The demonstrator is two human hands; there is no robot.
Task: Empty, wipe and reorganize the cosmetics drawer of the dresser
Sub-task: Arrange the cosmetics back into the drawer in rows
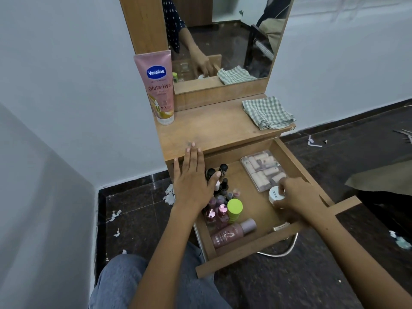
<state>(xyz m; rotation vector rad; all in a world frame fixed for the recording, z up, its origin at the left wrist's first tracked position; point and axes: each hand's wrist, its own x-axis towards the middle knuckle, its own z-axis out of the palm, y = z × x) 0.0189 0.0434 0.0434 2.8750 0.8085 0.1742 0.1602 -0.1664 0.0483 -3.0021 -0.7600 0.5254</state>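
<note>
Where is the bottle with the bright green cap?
In the head view the green-capped bottle stands in the open drawer, left of middle, beside small pink-capped bottles and just behind a pink bottle lying flat.

The light is soft, even and rather dim, with a cool cast on the walls [66, 85]. Shadows are faint, deepest inside the drawer [252, 197] under the worktop [214, 128]. The mirror [225, 36] shows a brighter patch far behind. Wide-angle distortion bends lines at the edges. The right hand [296, 199] is slightly blurred; detail looks soft overall.
</note>
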